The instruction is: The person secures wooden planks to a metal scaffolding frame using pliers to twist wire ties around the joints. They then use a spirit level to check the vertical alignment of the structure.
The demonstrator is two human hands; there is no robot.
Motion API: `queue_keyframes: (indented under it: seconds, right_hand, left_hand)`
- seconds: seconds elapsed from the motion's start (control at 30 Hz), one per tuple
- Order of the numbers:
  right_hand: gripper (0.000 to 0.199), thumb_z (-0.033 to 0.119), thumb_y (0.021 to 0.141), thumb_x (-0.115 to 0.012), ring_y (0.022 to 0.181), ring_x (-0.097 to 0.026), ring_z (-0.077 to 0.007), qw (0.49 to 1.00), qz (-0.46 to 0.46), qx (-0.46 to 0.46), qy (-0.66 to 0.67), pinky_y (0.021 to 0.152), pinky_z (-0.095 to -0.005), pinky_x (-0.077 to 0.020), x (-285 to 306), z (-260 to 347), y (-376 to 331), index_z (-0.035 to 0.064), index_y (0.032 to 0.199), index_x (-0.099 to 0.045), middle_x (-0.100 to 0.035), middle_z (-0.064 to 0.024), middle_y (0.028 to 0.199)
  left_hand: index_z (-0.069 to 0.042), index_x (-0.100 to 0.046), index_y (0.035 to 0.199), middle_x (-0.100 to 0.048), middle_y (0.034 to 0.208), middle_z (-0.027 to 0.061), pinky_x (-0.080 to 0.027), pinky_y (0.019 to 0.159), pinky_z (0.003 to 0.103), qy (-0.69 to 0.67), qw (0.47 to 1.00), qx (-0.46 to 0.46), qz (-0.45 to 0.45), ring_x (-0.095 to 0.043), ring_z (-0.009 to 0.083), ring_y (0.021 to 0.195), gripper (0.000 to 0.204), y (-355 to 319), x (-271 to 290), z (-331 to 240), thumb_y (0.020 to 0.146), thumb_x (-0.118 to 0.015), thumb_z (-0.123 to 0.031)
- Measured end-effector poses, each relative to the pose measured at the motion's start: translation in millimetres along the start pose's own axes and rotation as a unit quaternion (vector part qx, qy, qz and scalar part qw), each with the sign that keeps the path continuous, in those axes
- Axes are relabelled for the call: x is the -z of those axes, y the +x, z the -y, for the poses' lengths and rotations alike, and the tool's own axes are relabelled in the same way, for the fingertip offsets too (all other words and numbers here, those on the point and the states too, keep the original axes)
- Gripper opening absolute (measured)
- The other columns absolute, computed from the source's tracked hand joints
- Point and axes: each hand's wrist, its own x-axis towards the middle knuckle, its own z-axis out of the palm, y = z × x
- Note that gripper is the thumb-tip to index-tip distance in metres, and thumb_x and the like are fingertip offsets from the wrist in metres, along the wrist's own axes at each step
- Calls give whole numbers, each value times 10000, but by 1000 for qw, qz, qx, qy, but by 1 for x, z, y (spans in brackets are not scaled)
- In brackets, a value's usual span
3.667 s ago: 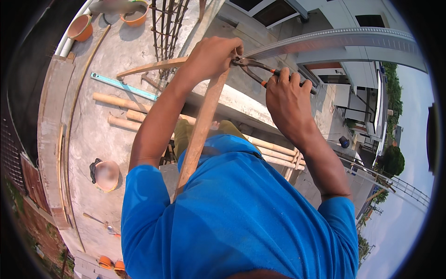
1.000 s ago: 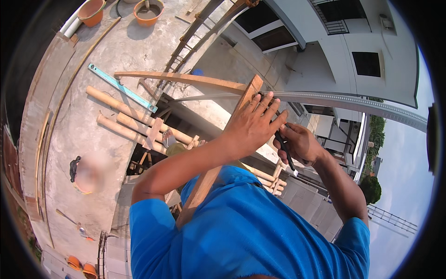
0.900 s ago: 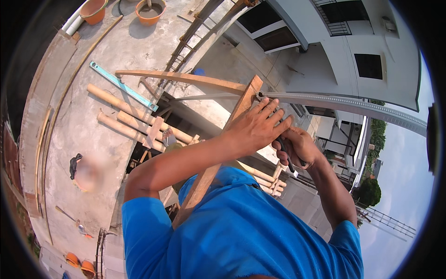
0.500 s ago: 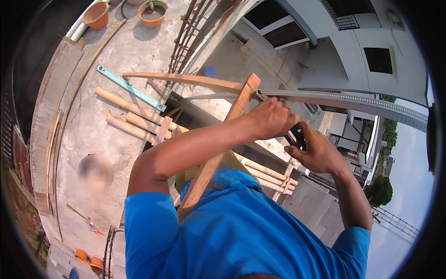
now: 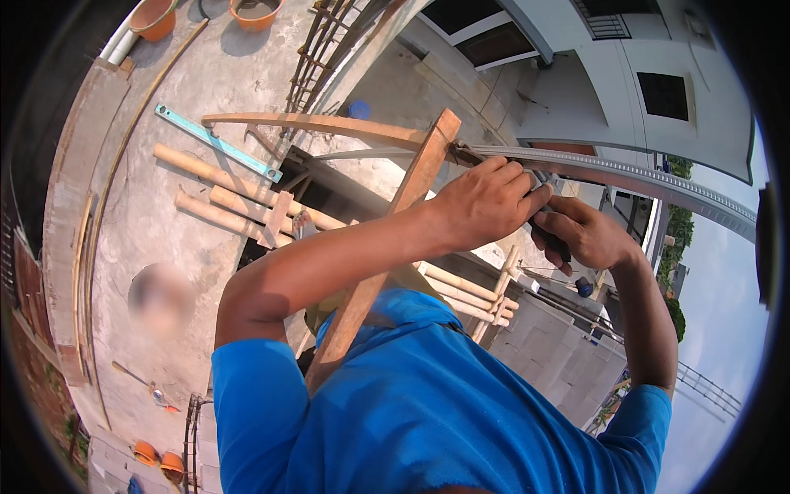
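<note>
The dark-handled pliers (image 5: pixel 553 239) sit just under the grey metal rail (image 5: pixel 625 174), gripped in the right hand (image 5: pixel 586 235). The left hand (image 5: pixel 485 202) curls closed over the rail, beside the slanted wooden batten (image 5: pixel 395 222).

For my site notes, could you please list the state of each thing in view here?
left hand: closed over the metal rail
right hand: gripping a dark tool handle
dark tool handle: held
metal rail: bent, meeting the wooden slat
wooden slat: leaning
orange tubs: upright
</note>
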Motion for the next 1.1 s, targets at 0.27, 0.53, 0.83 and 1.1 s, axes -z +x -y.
queue_keyframes:
  seconds: [0.27,0.53,0.83,1.1]
  right_hand:
    - [375,355,1136,-463,546,-511,-92,998,-36,-1,51,532,-288,-435,-32,-6,-2,48,958,-583,-515,12,633]
    - [401,389,1118,-480,539,-516,-107,998,-40,-24,31,538,-284,-423,-19,-1,-8,62,923,-605,-531,7,636]
    - [445,376,1118,-471,499,-563,-116,998,-26,-55,11,500,-296,-459,1,19,-4,8,920,-626,-575,-25,635]
    - [463,390,1121,-435,483,-569,-154,992,-1,-39,118,493,-311,-468,-22,26,-5,7,920,-602,-570,-60,614]
  left_hand:
    - [-84,-687,1248,-653,1237,115,-453,1045,447,65,998,-14,-19,-619,291,1216,341,-15,3,9,914,-673,-155]
    - [-64,-556,1429,-607,1384,158,-269,1250,526,-176,936,301,48,-519,368,1379,603,-88,51,118,866,-754,-148]
    - [-136,-659,1406,-704,1332,163,-327,1216,548,-154,934,292,137,-619,351,1313,447,-89,5,136,971,-717,-217]
    - [-106,-695,1325,-749,1164,190,-556,915,455,-237,910,314,132,-711,407,1081,369,-82,7,141,984,-719,-244]
